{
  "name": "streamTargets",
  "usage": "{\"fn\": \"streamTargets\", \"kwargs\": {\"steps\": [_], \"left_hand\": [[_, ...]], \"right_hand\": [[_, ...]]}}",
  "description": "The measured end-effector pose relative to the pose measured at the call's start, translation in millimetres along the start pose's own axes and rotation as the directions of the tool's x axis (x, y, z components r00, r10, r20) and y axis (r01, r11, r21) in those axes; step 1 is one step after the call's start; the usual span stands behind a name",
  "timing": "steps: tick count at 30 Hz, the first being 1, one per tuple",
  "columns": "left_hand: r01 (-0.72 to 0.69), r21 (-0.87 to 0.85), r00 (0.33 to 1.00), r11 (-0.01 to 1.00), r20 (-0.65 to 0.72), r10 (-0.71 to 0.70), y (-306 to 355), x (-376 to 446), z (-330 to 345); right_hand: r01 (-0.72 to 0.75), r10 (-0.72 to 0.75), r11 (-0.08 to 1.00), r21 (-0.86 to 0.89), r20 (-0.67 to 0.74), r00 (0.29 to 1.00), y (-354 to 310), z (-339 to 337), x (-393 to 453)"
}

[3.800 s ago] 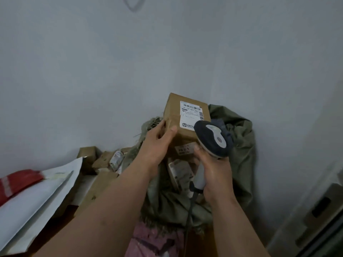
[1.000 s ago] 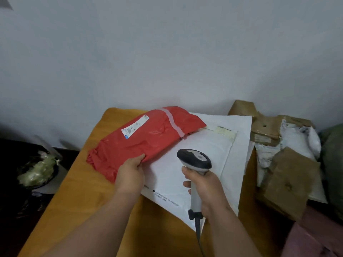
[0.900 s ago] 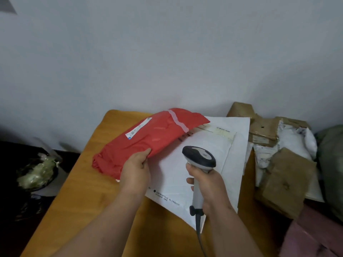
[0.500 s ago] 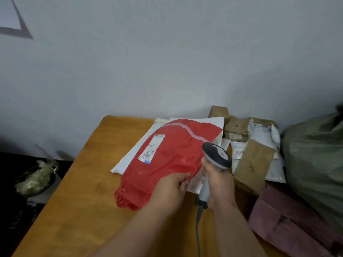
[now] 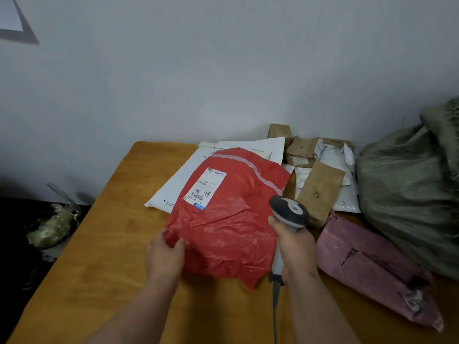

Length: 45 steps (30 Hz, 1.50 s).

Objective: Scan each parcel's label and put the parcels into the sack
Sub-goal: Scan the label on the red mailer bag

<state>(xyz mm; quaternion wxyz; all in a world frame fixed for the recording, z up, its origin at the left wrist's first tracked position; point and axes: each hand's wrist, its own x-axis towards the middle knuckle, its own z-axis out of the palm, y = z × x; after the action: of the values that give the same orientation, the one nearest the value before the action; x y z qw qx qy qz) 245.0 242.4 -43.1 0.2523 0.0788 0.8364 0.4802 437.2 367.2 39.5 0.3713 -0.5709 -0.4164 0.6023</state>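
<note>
Since half a second ago we have swung the red parcel label-up on the table. Left hand pinches its corner; right hand grips the scanner. We should aim squarely at the label, film flat.

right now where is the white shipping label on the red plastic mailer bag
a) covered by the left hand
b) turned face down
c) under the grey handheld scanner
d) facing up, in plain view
d: the white shipping label lies face up on the red plastic mailer bag, apart from the left hand and the grey handheld scanner.
</note>
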Motion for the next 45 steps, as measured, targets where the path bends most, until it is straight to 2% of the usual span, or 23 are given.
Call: {"fn": "streamTargets", "kwargs": {"steps": [3, 7, 9, 13, 16, 19, 25, 30, 45], "left_hand": [[0.057, 0.023, 0.998, 0.998, -0.004, -0.057, 5, 23, -8], [0.143, -0.105, 0.975, 0.984, 0.189, -0.121, 19, 40, -5], [0.170, -0.131, 0.958, 0.977, 0.254, -0.133, 25, 47, -4], [0.249, -0.088, 0.933, 0.964, 0.287, -0.215, 30, 51, -4], [0.273, -0.059, 0.888, 0.960, 0.401, -0.227, 24, 43, -1], [0.329, -0.100, 0.853, 0.939, 0.457, -0.251, 18, 35, 3], [0.385, -0.143, 0.819, 0.912, 0.508, -0.267, 17, 26, 11], [0.388, -0.151, 0.820, 0.909, 0.506, -0.266, 14, 18, 13], [0.395, -0.184, 0.835, 0.900, 0.481, -0.268, 13, 9, 14]], "right_hand": [[-0.017, 0.018, 1.000, -0.016, 0.061, 0.998, -6, 11, 1], [-0.122, 0.139, 0.989, -0.088, 0.237, 0.961, 0, 38, -10], [-0.138, 0.172, 0.981, -0.135, 0.278, 0.945, 10, 51, -17], [-0.125, 0.175, 0.972, -0.201, 0.252, 0.952, 19, 65, -17], [-0.163, 0.210, 0.966, -0.202, 0.239, 0.948, 20, 68, -15], [-0.175, 0.224, 0.963, -0.204, 0.250, 0.942, 20, 66, -17], [-0.182, 0.231, 0.965, -0.188, 0.280, 0.932, 17, 53, -17], [-0.295, 0.312, 0.950, -0.101, 0.311, 0.898, 16, 45, -24], [-0.295, 0.307, 0.952, -0.088, 0.297, 0.904, 14, 34, -30]]}}
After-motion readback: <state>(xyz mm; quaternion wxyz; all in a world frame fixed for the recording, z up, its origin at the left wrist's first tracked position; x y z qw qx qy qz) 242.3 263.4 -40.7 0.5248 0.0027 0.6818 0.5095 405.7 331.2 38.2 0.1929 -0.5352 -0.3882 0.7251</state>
